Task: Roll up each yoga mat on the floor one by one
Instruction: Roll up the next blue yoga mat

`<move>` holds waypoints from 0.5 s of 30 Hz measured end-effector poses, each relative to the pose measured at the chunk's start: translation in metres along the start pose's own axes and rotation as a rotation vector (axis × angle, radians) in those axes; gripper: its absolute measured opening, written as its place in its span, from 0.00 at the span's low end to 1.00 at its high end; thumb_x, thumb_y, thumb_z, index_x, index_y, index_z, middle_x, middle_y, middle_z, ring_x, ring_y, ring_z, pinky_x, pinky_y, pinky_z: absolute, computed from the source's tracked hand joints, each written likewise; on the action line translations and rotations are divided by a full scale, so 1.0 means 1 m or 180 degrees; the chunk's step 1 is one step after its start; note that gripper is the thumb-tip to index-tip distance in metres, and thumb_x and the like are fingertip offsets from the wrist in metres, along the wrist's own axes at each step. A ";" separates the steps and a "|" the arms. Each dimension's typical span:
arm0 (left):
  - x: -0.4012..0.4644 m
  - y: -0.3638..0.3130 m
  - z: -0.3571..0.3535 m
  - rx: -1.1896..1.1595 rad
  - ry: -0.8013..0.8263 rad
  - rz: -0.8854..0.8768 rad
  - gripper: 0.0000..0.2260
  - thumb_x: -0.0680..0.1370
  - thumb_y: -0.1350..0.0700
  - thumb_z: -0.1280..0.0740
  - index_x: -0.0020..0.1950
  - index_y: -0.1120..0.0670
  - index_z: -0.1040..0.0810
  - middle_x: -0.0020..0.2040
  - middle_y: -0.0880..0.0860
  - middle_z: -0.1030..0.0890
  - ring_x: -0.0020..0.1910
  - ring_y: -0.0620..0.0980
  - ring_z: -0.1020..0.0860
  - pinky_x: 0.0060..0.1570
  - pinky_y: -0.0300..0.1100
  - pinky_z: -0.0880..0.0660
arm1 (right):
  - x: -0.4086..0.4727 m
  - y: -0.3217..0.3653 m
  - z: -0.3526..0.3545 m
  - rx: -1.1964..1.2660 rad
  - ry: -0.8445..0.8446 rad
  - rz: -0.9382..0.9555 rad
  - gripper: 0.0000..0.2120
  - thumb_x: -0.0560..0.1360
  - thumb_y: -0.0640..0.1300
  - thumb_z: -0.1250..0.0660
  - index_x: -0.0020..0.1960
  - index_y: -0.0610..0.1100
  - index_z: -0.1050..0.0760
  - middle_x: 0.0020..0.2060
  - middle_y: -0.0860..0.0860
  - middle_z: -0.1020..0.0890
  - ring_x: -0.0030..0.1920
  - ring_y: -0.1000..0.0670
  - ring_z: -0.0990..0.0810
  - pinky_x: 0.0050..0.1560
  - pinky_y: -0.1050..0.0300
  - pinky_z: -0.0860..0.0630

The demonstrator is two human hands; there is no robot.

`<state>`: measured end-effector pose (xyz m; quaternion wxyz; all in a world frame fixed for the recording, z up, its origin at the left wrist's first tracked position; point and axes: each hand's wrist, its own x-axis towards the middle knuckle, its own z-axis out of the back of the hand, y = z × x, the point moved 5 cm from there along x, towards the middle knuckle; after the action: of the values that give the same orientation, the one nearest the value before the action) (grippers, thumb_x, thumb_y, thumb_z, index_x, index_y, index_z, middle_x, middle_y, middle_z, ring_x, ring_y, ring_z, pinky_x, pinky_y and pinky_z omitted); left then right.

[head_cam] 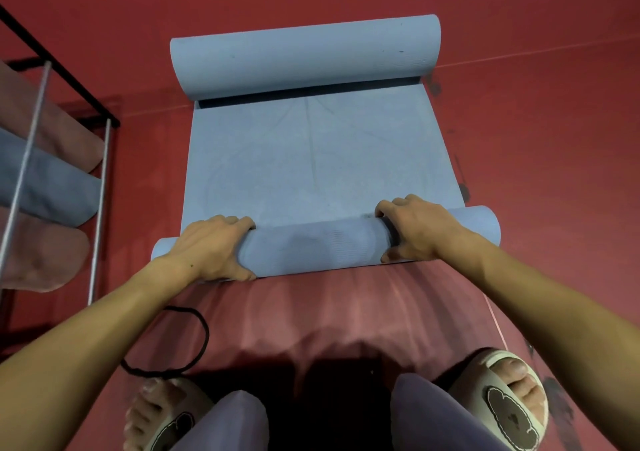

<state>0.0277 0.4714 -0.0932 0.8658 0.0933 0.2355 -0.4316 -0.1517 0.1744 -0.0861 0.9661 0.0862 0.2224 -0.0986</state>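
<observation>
A light blue yoga mat (pixel 322 160) lies on the red floor in front of me. Its near end is wound into a small roll (pixel 311 248), and its far end curls up in a thicker roll (pixel 304 57). My left hand (pixel 211 248) grips the near roll toward its left end, fingers over the top and thumb at the front. My right hand (pixel 412 231) grips the same roll toward its right end. The flat middle of the mat stretches between the two rolls.
A metal rack (pixel 100 187) at the left holds rolled mats, pink (pixel 45 253) and blue (pixel 52 184). A black cord loop (pixel 204 340) lies on the floor near my left foot. My feet in slippers (pixel 509 412) stand at the bottom edge.
</observation>
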 end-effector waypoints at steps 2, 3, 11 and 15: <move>0.001 -0.001 0.002 -0.0006 0.0020 0.0034 0.39 0.61 0.27 0.27 0.68 0.40 0.30 0.52 0.41 0.21 0.51 0.48 0.21 0.44 0.47 0.26 | 0.002 0.001 0.001 -0.0022 0.0045 0.0002 0.34 0.64 0.66 0.23 0.62 0.53 0.32 0.50 0.53 0.23 0.54 0.47 0.26 0.43 0.51 0.29; 0.000 -0.001 0.002 -0.0042 0.0025 0.0056 0.38 0.60 0.28 0.27 0.67 0.40 0.29 0.51 0.41 0.20 0.50 0.47 0.21 0.44 0.46 0.25 | 0.003 0.001 0.001 -0.0019 0.0074 -0.0001 0.34 0.63 0.66 0.23 0.61 0.53 0.32 0.49 0.53 0.23 0.53 0.47 0.25 0.43 0.51 0.28; -0.009 -0.003 -0.010 -0.0309 0.0575 -0.0009 0.39 0.57 0.27 0.26 0.66 0.35 0.28 0.50 0.39 0.19 0.49 0.45 0.20 0.49 0.46 0.22 | 0.001 -0.002 -0.009 0.0293 0.0736 -0.0167 0.39 0.58 0.63 0.16 0.63 0.55 0.30 0.51 0.55 0.19 0.50 0.49 0.20 0.53 0.48 0.20; -0.010 -0.003 -0.009 -0.0541 0.0749 -0.0009 0.42 0.56 0.24 0.24 0.68 0.34 0.28 0.51 0.36 0.20 0.52 0.43 0.21 0.51 0.45 0.24 | -0.002 -0.003 -0.005 0.0372 0.0833 -0.0267 0.39 0.57 0.63 0.15 0.62 0.57 0.28 0.53 0.56 0.19 0.53 0.49 0.20 0.54 0.47 0.20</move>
<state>0.0175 0.4800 -0.0959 0.8363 0.0693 0.3712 -0.3974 -0.1563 0.1732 -0.0903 0.9173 0.1451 0.3437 -0.1395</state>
